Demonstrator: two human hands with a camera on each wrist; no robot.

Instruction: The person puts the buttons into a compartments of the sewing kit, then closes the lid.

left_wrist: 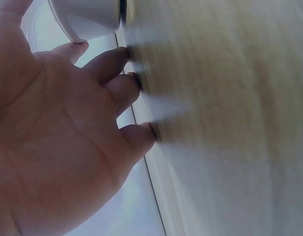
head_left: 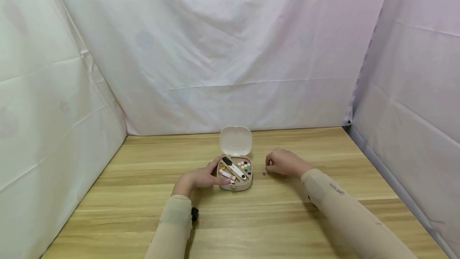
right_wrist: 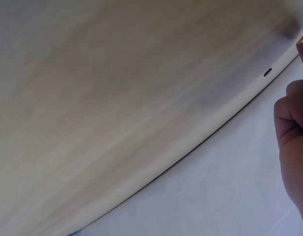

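A small cream sewing kit box stands with its lid raised. Inside lie a black-and-white tool, several coloured buttons and a white-and-red piece. My left hand holds the box from its left, thumb over the front edge; in the left wrist view the other fingertips rest on the table. To the box's right, my right hand is low over the table, fingertips together. A small yellowish thing shows at those fingertips, partly cut off. A dark button lies just beside them.
The wood-grain table is bounded by a white cloth behind and at both sides. A gold ring-like piece sits in the box's left compartment. A black device is strapped at the left wrist.
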